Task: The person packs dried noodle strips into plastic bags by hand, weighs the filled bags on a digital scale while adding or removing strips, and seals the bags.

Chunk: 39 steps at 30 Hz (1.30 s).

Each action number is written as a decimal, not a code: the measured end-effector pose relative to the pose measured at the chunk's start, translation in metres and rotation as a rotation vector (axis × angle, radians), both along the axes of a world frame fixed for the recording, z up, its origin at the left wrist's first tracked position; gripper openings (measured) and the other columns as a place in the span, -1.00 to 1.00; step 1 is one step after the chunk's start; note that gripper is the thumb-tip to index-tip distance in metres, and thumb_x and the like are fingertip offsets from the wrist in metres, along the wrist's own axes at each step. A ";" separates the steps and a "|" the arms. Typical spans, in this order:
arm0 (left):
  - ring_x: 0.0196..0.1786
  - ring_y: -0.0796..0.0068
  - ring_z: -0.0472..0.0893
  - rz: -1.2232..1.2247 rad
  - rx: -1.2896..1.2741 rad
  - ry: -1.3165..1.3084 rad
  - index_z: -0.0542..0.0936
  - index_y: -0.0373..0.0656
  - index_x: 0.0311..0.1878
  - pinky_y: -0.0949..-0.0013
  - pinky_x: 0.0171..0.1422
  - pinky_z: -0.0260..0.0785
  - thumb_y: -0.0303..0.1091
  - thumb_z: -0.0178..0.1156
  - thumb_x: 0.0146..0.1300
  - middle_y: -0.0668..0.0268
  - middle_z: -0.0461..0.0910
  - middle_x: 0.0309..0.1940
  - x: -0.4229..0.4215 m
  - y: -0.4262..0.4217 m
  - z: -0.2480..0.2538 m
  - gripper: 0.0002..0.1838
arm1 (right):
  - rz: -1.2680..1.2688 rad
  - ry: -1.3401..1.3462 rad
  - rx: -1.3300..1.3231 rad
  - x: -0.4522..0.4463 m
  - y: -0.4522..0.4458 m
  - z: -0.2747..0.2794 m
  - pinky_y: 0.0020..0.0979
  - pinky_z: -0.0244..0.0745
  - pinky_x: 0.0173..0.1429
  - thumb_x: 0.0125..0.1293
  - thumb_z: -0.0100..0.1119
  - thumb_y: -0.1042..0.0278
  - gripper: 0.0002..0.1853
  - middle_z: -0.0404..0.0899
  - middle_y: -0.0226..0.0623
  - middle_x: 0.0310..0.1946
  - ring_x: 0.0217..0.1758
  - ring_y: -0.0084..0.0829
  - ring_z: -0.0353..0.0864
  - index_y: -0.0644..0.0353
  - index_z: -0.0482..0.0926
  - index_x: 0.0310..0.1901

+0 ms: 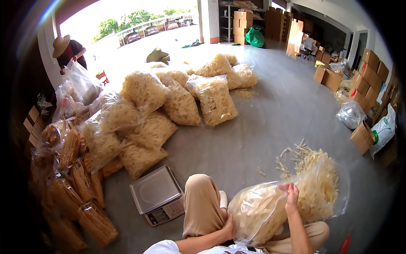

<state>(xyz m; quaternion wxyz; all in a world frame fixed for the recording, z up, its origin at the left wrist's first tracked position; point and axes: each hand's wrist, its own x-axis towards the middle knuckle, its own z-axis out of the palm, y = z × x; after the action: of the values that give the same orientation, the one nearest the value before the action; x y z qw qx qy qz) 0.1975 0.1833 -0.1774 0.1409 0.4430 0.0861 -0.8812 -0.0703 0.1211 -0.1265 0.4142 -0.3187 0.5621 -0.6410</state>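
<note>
A large clear plastic bag (258, 207) partly filled with pale yellow, flat dried strips rests against my lap. My right hand (291, 195) is closed on the bag's upper edge, gripping the film. My left hand (229, 227) lies against the bag's left side; its fingers are mostly hidden by the bag, so their grip does not show. Beyond my right hand, a heap of loose strips (325, 190) spreads over the floor, with clear film around its right side. To the left of my knee stands a digital scale (155, 190) with a bare metal plate.
Filled clear bags (216, 101) are piled ahead and to the left. Packs of brown sticks (98, 222) lie at far left. A person in a straw hat (75, 51) handles a white bag (82, 80). Cardboard boxes (368, 80) are stacked along the right.
</note>
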 end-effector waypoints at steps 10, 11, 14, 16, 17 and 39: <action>0.12 0.33 0.52 0.445 -0.075 0.537 0.52 0.02 0.13 -0.07 0.24 0.28 0.18 0.19 0.17 0.33 0.57 0.06 0.022 -0.010 0.034 -0.43 | 0.184 0.580 -0.105 0.104 -0.047 0.130 -0.47 0.39 -0.22 0.45 -0.15 0.39 -0.71 0.64 -0.22 -0.48 -0.42 -0.49 0.58 0.25 0.45 -0.43; 0.20 0.27 0.42 0.431 -0.160 0.467 0.40 0.03 0.21 -0.07 0.30 0.20 0.26 0.06 0.18 0.32 0.46 0.15 0.025 -0.023 0.063 -0.34 | 0.202 0.656 -0.169 0.121 -0.066 0.152 -0.46 0.37 -0.30 0.40 -0.13 0.44 -0.75 0.65 -0.23 -0.49 -0.45 -0.49 0.58 0.26 0.47 -0.44; 0.42 0.11 0.16 0.426 -0.467 0.307 0.05 0.05 0.45 -0.08 0.45 -0.02 0.51 -0.29 0.18 0.28 0.16 0.40 0.034 -0.072 0.142 -0.07 | 0.281 0.844 -0.448 0.164 -0.109 0.242 -0.48 0.31 -0.36 0.41 -0.13 0.44 -0.76 0.66 -0.26 -0.50 -0.54 -0.58 0.42 0.30 0.45 -0.41; 0.35 0.12 0.27 0.515 -0.621 0.345 0.20 0.04 0.39 -0.08 0.40 0.08 0.45 -0.26 0.23 0.29 0.28 0.34 0.048 -0.117 0.198 -0.17 | 0.311 0.904 -0.720 0.185 -0.133 0.299 -0.47 0.26 -0.43 0.39 -0.12 0.43 -0.79 0.66 -0.27 -0.50 -0.57 -0.60 0.33 0.30 0.47 -0.36; 0.35 0.14 0.29 0.549 -0.804 0.311 0.14 0.02 0.41 -0.03 0.41 0.12 0.47 -0.28 0.22 0.26 0.28 0.33 0.054 -0.146 0.224 -0.12 | 0.314 0.905 -0.915 0.192 -0.152 0.323 -0.49 0.23 -0.45 0.38 -0.13 0.44 -0.81 0.66 -0.24 -0.47 -0.57 -0.57 0.32 0.27 0.49 -0.31; -0.10 0.42 0.60 -0.463 -1.704 -0.516 -0.24 0.07 0.50 0.36 -0.07 0.48 -0.35 0.27 0.20 -0.02 0.42 0.19 0.012 -0.329 0.094 -0.01 | 0.297 1.111 0.015 0.025 0.080 0.213 -0.35 0.46 0.16 0.17 0.17 0.56 -0.76 0.50 -0.18 0.13 0.15 -0.21 0.53 0.19 0.62 -0.10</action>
<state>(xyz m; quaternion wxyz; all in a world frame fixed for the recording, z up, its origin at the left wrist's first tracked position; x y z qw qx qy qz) 0.2100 -0.1454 -0.0832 0.2547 0.3787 -0.7170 -0.5269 -0.0457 0.2012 0.0862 0.1446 -0.6803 0.6491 -0.3080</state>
